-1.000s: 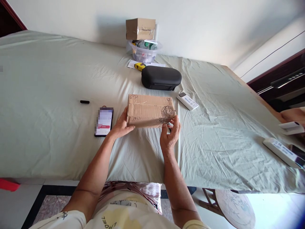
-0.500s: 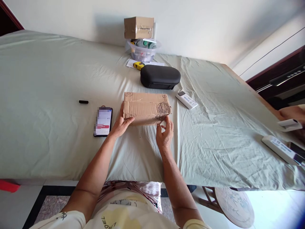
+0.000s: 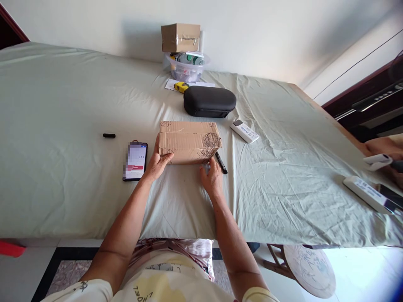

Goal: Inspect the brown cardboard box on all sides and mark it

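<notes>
A brown cardboard box (image 3: pixel 189 141) with black scribbles on it lies on the pale green sheet (image 3: pixel 63 109) in front of me. My left hand (image 3: pixel 157 161) is closed on the box's left end, thumb on its front face. My right hand (image 3: pixel 211 178) rests on the sheet just below the box's front right corner, fingers loosely stretched and holding nothing. A black marker (image 3: pixel 221 162) lies on the sheet right beside those fingers.
A phone (image 3: pixel 136 160) lies left of my left hand, and a small black object (image 3: pixel 109 135) farther left. Behind the box are a black case (image 3: pixel 209 102), a white remote (image 3: pixel 244 131), a yellow tape measure (image 3: pixel 181 87) and a plastic bowl (image 3: pixel 185 69) topped by a small box (image 3: pixel 180 37). Another person's hand (image 3: pixel 385 149) is at the right edge.
The box has come down and a little left onto the sheet. My right hand has dropped from the box's right corner, and the marker now lies on the sheet beside it.
</notes>
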The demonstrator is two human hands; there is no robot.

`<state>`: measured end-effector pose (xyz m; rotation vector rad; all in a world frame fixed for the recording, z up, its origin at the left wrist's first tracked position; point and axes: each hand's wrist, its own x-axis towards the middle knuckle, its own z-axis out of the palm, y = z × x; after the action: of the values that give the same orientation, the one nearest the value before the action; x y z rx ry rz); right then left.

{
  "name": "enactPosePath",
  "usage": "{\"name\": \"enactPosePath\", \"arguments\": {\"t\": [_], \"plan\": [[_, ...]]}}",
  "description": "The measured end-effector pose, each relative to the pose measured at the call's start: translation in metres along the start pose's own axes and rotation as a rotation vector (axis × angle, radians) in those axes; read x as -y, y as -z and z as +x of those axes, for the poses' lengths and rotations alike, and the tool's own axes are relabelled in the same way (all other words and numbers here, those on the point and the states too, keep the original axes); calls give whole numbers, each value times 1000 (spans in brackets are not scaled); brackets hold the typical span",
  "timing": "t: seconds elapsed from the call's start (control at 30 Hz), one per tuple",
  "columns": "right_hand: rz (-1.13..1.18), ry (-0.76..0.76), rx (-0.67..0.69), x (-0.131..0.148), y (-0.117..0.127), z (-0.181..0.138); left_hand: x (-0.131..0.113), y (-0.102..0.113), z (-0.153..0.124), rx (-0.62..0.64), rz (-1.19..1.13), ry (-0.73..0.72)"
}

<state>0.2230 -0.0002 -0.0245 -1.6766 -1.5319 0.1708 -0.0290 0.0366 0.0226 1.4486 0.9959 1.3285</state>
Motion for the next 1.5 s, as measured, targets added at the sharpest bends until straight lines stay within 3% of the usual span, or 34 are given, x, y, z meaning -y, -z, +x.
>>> {"name": "enactPosePath", "arguments": {"t": [0.27, 0.5, 0.63, 0.77, 1.03, 1.27, 1.37, 1.5], "plan": [[173, -7, -49, 12, 13, 5, -5, -2, -1, -52, -66, 15], [478, -144, -321, 27, 30, 14, 1, -16, -6, -72, -195, 31], [645, -134, -473, 28, 33, 18, 0, -23, -10, -35, -236, 83], [715, -115, -544, 29, 35, 20, -12, -24, -11, -34, -225, 27], [753, -110, -521, 26, 36, 25, -22, -22, -12, -59, 4, -67], [703, -104, -522, 20, 37, 27, -15, -23, -10, -82, -30, -77], [722, -140, -431, 22, 34, 25, -13, -27, -12, -59, -127, -14], [785, -213, -201, 31, 25, 17, -11, -31, -14, -67, -252, 91]]}}
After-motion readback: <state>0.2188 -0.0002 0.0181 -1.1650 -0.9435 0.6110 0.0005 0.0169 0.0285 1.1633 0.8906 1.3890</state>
